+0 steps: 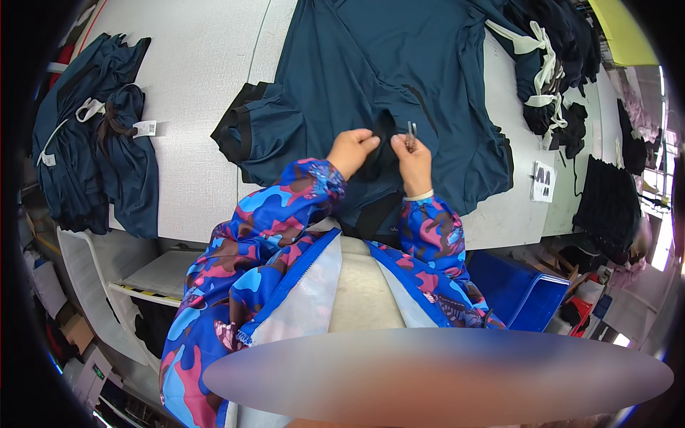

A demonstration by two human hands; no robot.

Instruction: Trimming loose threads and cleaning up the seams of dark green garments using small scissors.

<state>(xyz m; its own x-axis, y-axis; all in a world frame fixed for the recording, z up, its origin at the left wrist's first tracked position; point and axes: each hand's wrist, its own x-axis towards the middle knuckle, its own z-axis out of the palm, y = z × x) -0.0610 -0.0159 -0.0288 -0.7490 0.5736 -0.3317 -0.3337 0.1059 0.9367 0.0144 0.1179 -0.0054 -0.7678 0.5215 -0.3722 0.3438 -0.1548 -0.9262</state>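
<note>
A dark teal garment (pixel 348 59) with black trim lies spread over the table in front of me. Near its lower middle, my left hand (pixel 353 151) pinches the left side of a black fabric band (pixel 384 131) between thumb and fingers. My right hand (pixel 415 160) is at the band's right side, its thumb and fingers closed around a small metal tool (pixel 411 132), perhaps thread snips, whose tips point away from me. Whether the right fingertips also grip the band is hard to tell. A black-edged sleeve or leg opening (pixel 243 131) lies left of my hands.
Bundled teal garments (pixel 96 144) with tags lie on the table (pixel 192 107) at left. Dark bundles tied with white strips (pixel 543 69) and a printed sheet (pixel 543 182) are at right. Below the table edge stand a blue bin (pixel 519 291) and a white-framed cart (pixel 96 289).
</note>
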